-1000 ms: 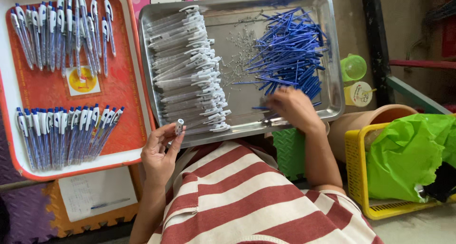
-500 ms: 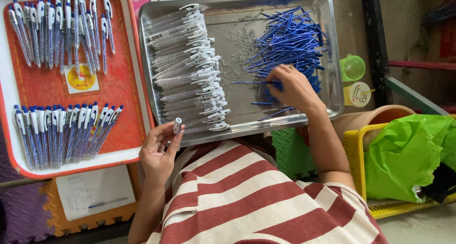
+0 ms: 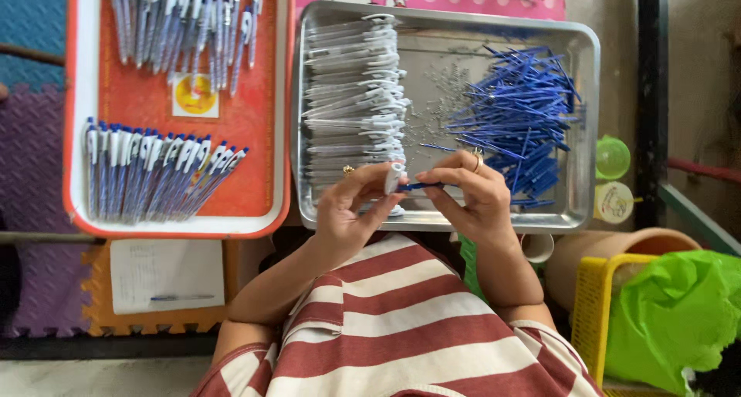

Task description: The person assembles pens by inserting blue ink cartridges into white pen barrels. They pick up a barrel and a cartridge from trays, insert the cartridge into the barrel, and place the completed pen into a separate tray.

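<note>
View from above of two hands working at the near rim of a metal tray (image 3: pixel 444 18). The left hand (image 3: pixel 351 208) is curled closed around a clear pen barrel (image 3: pixel 394 177), whose white end stands up between thumb and forefinger; the right hand (image 3: pixel 475 192), with a ring on one finger, pinches a blue refill (image 3: pixel 421 186) between thumb and fingertips, its free end touching the barrel's end. Both hands hover over the tray's front edge, just above the person's striped shirt (image 3: pixel 401 327), so the open room for moving is the bare strip of tray floor between the stack of clear barrels (image 3: pixel 351 88) on the left and the loose pile of blue refills (image 3: pixel 517 111) on the right. The tray's raised rim bounds that strip on all sides. To the left, close beside the metal tray, lies an orange tray (image 3: pixel 255 119) holding rows of finished pens (image 3: pixel 154 177). At lower right a yellow basket (image 3: pixel 590 304) with a green bag (image 3: pixel 679 312) stands near the right elbow, narrowing the space on that side.
</note>
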